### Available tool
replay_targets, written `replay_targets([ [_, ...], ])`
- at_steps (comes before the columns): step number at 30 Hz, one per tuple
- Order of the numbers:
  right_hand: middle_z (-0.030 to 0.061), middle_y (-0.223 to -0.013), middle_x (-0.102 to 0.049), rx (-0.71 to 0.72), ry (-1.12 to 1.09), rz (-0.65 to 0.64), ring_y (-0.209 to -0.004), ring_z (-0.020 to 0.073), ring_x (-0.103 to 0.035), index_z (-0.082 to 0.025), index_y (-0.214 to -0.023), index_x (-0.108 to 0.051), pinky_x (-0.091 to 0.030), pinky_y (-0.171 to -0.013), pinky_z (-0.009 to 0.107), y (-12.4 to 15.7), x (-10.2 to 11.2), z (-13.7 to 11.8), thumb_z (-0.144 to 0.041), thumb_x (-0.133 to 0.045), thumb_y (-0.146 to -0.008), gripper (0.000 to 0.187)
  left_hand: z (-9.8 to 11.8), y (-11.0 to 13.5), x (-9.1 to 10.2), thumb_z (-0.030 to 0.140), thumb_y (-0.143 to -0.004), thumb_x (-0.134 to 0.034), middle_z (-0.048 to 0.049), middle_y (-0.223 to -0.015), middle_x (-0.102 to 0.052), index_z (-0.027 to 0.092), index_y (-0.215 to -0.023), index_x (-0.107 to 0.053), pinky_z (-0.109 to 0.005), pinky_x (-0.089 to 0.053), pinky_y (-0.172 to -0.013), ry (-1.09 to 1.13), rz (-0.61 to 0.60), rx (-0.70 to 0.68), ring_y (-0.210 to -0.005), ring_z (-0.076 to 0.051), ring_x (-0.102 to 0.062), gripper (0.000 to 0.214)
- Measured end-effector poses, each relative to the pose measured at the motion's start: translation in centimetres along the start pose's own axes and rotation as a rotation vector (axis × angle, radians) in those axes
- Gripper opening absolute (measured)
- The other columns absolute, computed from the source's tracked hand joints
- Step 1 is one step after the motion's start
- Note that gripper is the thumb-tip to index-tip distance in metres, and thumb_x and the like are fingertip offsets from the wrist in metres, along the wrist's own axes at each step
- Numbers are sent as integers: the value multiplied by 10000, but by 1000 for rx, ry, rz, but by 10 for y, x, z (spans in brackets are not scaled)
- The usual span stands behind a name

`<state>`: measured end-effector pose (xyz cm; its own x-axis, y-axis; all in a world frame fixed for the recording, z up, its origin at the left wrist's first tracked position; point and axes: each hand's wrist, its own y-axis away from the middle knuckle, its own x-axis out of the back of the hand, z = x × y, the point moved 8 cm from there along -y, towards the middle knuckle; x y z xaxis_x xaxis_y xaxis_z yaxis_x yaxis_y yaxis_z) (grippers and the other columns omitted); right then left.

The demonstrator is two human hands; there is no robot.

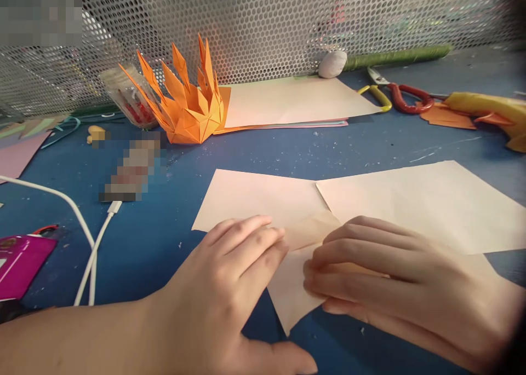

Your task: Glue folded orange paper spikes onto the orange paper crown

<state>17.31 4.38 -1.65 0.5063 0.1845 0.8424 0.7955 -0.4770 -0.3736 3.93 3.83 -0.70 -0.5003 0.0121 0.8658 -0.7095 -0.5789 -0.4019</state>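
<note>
Pale cream paper lies before me on the blue table (143, 254). One sheet (255, 191) is at the left, partly beneath my left hand (242, 271). Its fingers stretch flat over the paper with the thumb apart, gripping nothing. Another cream sheet (427, 205) spreads to the right, its corner meeting the left one. Nearer to me, a smaller cream piece of paper (291, 298) comes to a point. My right hand (382, 276) has its fingers bent and pressed together on this piece; part of the paper shows between them, and the rest is hidden.
Behind stand an orange folded-paper crown (197, 112), a jar (133, 98) and a paper stack (296, 101). Scissors (406, 98), a yellow glue gun (489, 109), a white stone (332, 64) and a green rod (398, 57) lie back right. A white cable (88, 265) crosses the left.
</note>
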Motion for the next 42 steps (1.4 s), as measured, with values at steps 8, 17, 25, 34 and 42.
replay_targets([
  [8,4,-887,-657,-150,-48,58,-799,112,-614,-271,-1068,-638,-516,-684,219,1,6,13,-277,-538,-1004,119,5,-1,0,191,-1030,-438,-165,-1251,-699,17,-1257,-624,-409,-548,-992,-24,-35,-46,-1147,-268,-633,342],
  [17,6,-838,-676,-279,9,140,-711,112,-663,-272,-977,-683,-523,-545,199,0,10,22,-305,-550,-980,137,11,-3,4,6,-976,-435,-89,-1171,-748,123,-1229,-678,-339,-543,-1028,-26,-30,-117,-1153,-195,-674,369],
  [25,-31,-784,-699,-361,60,156,-620,90,-648,-277,-906,-702,-505,-502,200,3,14,23,-320,-547,-966,171,16,3,-5,225,-1030,-427,-158,-1274,-714,29,-1247,-659,-440,-525,-1050,-134,-80,-189,-1226,-294,-642,373],
  [34,1,-837,-683,-352,26,194,-567,77,-609,-289,-1015,-733,-464,-456,187,4,16,17,-285,-516,-985,219,6,-2,-2,31,-996,-459,-123,-1272,-726,68,-1243,-657,-413,-530,-1035,-121,-36,-71,-1250,-236,-647,319],
  [42,43,-874,-676,-293,97,141,-708,113,-660,-214,-1027,-739,-538,-593,214,5,15,11,-245,-498,-1008,244,12,-3,-3,4,-985,-469,-167,-1264,-721,27,-1210,-667,-459,-555,-1022,-147,-68,-145,-1221,-292,-669,300],
])
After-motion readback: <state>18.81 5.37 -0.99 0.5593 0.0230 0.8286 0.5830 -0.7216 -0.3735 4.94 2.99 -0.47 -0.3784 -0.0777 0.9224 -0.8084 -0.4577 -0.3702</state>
